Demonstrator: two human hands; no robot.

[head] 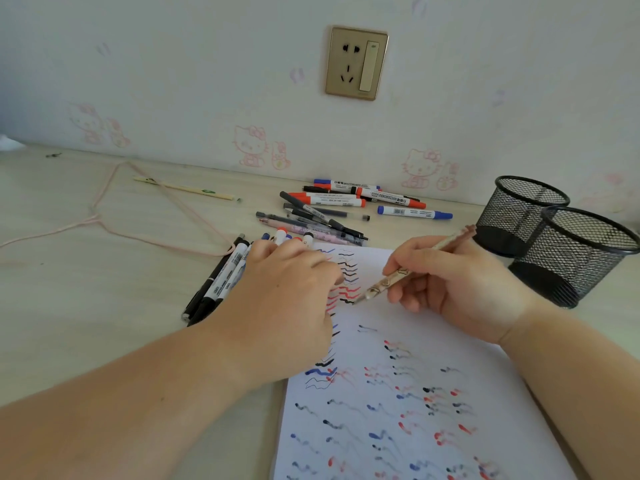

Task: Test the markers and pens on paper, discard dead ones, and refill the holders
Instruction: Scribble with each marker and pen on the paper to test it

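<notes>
Step in hand: testing. My right hand [460, 289] pinches a patterned pen [412, 268] in a writing grip, tip down on the paper [450, 341] at centre frame, at the end of a column of red and black zigzags. I cannot tell whether this pen is laying ink; the tip sits on top of older marks.

Left hand [287, 299] lies palm-down with fingers relaxed on the paper's left edge, holding nothing, pinning the sheet. Its fingertips reach a small group of markers [221, 282] lying on the table [86, 306] just left of the paper. Whether these are the tested ones I can only guess.

Untested pile [349, 209], probably: whiteboard markers and gel pens scattered above the paper, near the wall. Two black mesh holders [568, 247] stand at right of frame, touching or nearly so; I see nothing inside them.

Judgement: mid-task. The sheet is well covered with strokes, the holders not yet refilled.

Next move calls for a short stroke on bare paper to read the line, then sorting this pen as live or dead and reaching up for another from the pile.
</notes>
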